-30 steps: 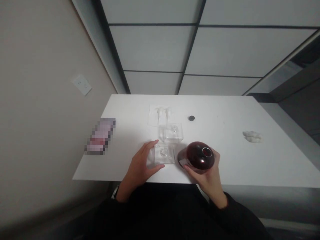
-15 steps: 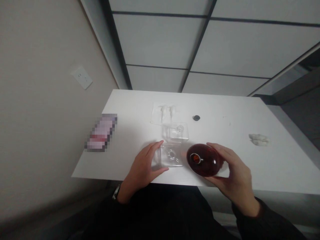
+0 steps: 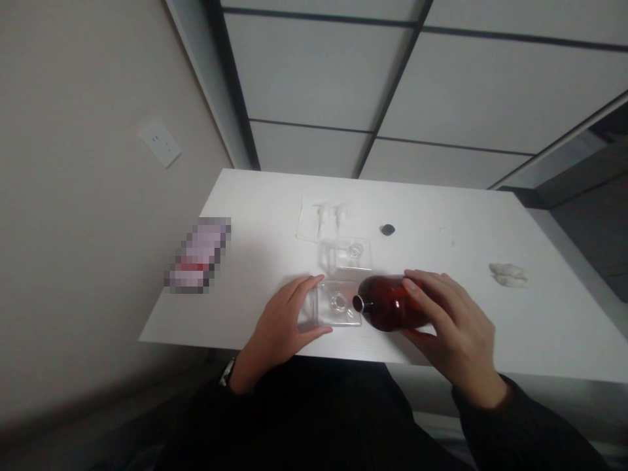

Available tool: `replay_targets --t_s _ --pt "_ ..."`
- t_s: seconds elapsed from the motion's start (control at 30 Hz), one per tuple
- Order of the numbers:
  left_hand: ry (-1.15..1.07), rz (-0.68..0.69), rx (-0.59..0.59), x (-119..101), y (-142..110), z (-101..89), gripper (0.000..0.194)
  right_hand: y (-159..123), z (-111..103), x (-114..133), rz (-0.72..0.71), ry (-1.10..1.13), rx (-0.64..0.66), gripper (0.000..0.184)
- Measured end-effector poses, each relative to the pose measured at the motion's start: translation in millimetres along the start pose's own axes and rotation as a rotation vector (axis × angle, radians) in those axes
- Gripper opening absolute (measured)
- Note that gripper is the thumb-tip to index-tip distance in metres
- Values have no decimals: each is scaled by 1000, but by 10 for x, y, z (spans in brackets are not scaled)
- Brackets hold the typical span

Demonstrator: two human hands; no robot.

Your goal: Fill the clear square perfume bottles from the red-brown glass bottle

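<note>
On the white counter (image 3: 534, 327), the right hand (image 3: 456, 320) is closed around a dark red bottle (image 3: 385, 304) lying sideways, at three o'clock from a clear square box (image 3: 338, 304), which the left hand (image 3: 279, 320) grips from both sides.

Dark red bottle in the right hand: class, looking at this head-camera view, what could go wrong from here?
The dark red glossy bottle, held on its side by the right hand, has its neck right at the clear square container held by the left hand, so they could knock together. That container could also bump the second clear container behind it.
</note>
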State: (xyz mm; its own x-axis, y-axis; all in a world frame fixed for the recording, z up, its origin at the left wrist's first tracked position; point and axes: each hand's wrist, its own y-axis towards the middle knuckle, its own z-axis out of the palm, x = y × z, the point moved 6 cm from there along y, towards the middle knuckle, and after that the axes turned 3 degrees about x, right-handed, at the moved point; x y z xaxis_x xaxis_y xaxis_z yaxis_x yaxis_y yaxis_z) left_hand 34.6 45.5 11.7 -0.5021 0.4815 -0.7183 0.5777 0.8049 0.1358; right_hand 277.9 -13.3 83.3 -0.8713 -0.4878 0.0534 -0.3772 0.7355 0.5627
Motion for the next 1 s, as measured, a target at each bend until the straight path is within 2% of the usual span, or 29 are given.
replay_targets --t_s 0.4,0.83,1.0 --pt "6 -17 14 -12 3 -5 84 34 -19 19 -36 -75 19 96" --pt "-2 -5 6 -3 0 5 84 95 -51 41 -71 -122 26 90" --pt "-11 -6 7 -7 2 4 84 108 -63 48 -66 -116 21 95"
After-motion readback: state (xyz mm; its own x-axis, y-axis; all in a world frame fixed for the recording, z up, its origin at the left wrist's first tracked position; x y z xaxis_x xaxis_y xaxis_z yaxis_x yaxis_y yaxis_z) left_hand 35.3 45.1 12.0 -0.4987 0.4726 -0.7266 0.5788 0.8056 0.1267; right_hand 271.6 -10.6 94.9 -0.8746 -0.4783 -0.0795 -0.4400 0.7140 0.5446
